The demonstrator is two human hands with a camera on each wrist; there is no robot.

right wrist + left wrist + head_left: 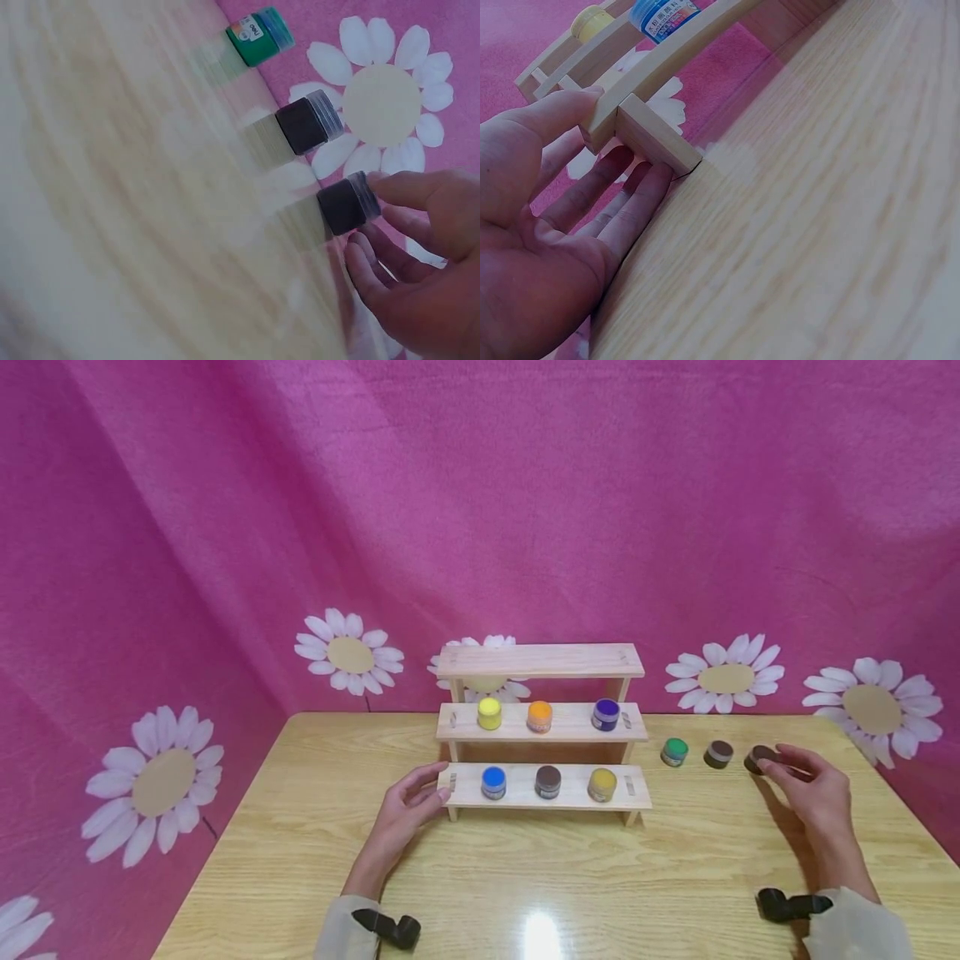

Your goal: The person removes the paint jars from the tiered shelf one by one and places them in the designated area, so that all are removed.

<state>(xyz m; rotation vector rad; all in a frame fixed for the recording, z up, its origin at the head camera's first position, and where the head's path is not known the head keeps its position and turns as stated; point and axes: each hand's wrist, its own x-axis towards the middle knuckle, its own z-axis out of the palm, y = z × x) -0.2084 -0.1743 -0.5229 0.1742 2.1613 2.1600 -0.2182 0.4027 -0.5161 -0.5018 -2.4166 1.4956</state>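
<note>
My left hand (408,802) grips the left end of the lowest step of a three-step wooden rack (540,660). In the left wrist view, the thumb lies on the board's end and the other fingers reach beneath, beside the rack's leg (656,135). At the right of the table, my right hand (817,789) pinches a dark paint jar (343,206) with a clear lid, which stands on the tabletop. Next to it are another dark paint jar (718,754) and a green paint jar (674,752).
Blue (493,782), brown (547,782) and ochre (602,784) paint jars stand on the lowest step. Yellow (490,713), orange (539,716) and purple (606,714) ones stand on the middle step. A pink flowered cloth (525,527) hangs behind the wooden table (480,877).
</note>
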